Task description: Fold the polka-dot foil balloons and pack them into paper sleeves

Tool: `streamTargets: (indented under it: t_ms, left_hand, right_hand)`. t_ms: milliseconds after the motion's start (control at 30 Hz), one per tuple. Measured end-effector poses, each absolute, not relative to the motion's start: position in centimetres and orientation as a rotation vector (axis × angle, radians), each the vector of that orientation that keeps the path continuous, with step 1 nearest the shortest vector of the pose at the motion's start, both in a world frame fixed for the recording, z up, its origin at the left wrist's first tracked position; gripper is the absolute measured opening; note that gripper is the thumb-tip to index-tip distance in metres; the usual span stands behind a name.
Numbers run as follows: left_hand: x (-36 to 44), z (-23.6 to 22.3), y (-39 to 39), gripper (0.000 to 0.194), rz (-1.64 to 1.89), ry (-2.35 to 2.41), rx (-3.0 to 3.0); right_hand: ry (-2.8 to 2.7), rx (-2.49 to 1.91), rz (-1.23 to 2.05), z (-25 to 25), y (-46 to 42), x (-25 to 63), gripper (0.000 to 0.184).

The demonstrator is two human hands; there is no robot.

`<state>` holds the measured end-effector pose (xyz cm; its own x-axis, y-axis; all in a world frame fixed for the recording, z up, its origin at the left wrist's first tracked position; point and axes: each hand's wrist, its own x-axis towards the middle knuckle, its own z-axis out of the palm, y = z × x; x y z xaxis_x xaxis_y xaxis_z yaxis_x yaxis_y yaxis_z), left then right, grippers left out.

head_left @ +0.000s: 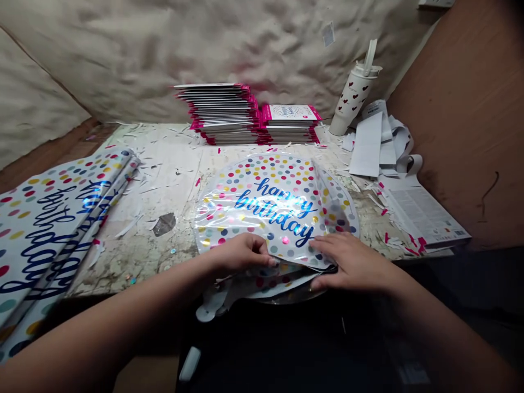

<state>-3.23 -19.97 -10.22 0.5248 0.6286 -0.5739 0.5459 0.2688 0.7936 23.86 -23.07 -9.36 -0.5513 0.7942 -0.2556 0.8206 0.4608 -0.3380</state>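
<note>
A flat, uninflated foil balloon (262,191) lies at the table's front edge, white with coloured dots and blue "happy birthday" lettering. Its right side is folded over, and the near edge is lifted a little above further foil layers. My left hand (245,254) is closed, pinching that near edge between thumb and fingers. On the right, my right hand (347,262) grips the folded side, its fingers on top and its thumb lower at the edge. A pale tail of foil (210,305) hangs over the table edge below my left hand.
More dotted birthday foil balloons (45,229) lie in a pile at left. Behind stand a tall stack of pink-edged packs (225,114) and a shorter one (290,123). A white tumbler (354,98) leans back right, near paper strips (368,142) and a printed card (426,213).
</note>
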Motion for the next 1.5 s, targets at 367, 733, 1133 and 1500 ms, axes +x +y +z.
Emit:
streamTargets:
  t_ms: [367, 733, 1133, 1500]
  left_hand:
    - [-1.6, -8.9, -22.0, 0.012, 0.159, 1.293, 2.083]
    - [-10.2, -8.3, -24.7, 0.072, 0.251, 1.679, 2.441]
    - [-11.8, -11.8, -21.2, 0.021, 0.196, 1.175, 2.404]
    - [-12.8, -12.4, -20.1, 0.057, -0.078, 0.994, 2.665]
  right_hand:
    - [2.901, 1.362, -1.129, -9.9, -21.8, 17.9, 0.028]
    - [2.566, 1.919, -2.235, -13.0, -20.8, 19.6, 0.021]
    - [2.654, 1.73, -0.395, -13.2, -24.1, 24.4, 0.074]
    - [3.045, 1.166, -0.032, -12.3, -19.3, 28.0, 0.057]
